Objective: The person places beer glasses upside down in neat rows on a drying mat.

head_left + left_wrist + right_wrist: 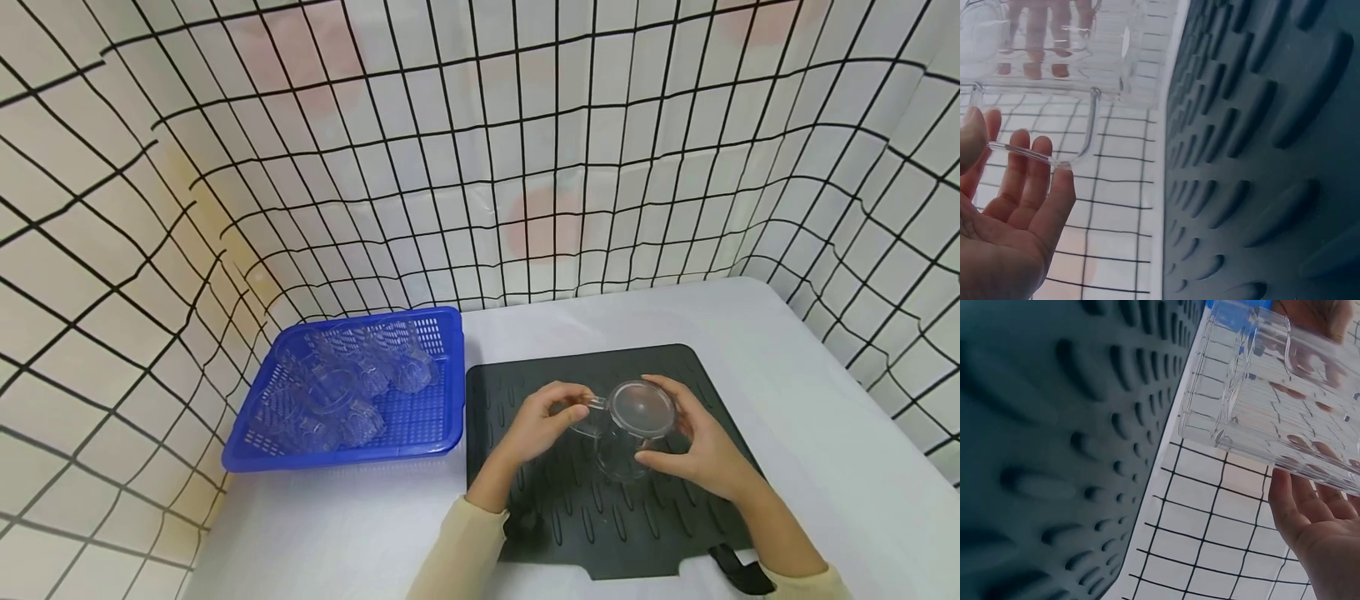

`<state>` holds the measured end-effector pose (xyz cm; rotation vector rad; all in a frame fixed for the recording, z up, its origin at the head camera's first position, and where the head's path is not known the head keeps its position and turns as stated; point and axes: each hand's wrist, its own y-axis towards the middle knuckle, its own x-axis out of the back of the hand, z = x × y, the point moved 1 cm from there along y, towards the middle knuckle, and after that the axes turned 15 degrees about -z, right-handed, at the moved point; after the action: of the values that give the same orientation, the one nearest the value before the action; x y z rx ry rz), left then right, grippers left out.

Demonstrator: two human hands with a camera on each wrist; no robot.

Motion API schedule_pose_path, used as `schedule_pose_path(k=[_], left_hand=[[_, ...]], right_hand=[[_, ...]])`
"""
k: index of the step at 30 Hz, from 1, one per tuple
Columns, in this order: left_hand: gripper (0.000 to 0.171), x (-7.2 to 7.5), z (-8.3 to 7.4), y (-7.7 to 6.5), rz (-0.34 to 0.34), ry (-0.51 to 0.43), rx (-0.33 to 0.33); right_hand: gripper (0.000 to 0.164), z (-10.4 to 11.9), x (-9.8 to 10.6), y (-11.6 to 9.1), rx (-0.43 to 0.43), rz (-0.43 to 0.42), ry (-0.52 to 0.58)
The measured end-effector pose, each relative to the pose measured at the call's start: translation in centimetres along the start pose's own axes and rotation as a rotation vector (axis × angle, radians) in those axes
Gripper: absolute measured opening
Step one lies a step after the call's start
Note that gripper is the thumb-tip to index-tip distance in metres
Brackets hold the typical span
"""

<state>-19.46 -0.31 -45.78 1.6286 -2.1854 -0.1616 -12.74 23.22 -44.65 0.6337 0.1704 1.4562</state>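
Note:
A clear mug (641,408) with a round end facing up is held over the dark ribbed mat (525,533). My left hand (543,417) pinches its transparent handle (1088,131) between thumb and fingers. On the other side, my right hand (701,446) grips the mug's body, thumb in front and fingers behind. In the right wrist view, the faceted wall of the mug (1272,400) lies across that hand's fingers (1285,494). Whether the upper end is the mouth or the base, I cannot tell.
To the left stands a blue plastic basket (341,457) with several clear mugs (412,367) lying in it. A black wire grid (555,167) rises around the back and sides of the white table (330,533). A black strap (738,571) lies by the right wrist.

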Motion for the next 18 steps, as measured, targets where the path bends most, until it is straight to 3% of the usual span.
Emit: schedule_pose_path(k=[2,5,9,18], left_hand=[[0.024,0.1,-0.7,0.4,0.027,-0.002,0.017],[0.025,-0.1,-0.4,1.2,0.061,0.005,0.027],[0.026,-0.8,1.4,2.3,0.078,0.032,0.001],[0.029,-2.1,1.2,4.4,0.117,0.098,-0.038]], right_hand=[[0.095,-0.3,0.2,0.2,-0.011,0.001,-0.018],[0.096,-0.7,0.5,0.6,-0.023,0.006,-0.06],[0.095,-1.0,1.0,1.1,-0.03,0.012,-0.099],[0.095,-1.8,2.6,2.0,-0.083,-0.003,-0.197]])
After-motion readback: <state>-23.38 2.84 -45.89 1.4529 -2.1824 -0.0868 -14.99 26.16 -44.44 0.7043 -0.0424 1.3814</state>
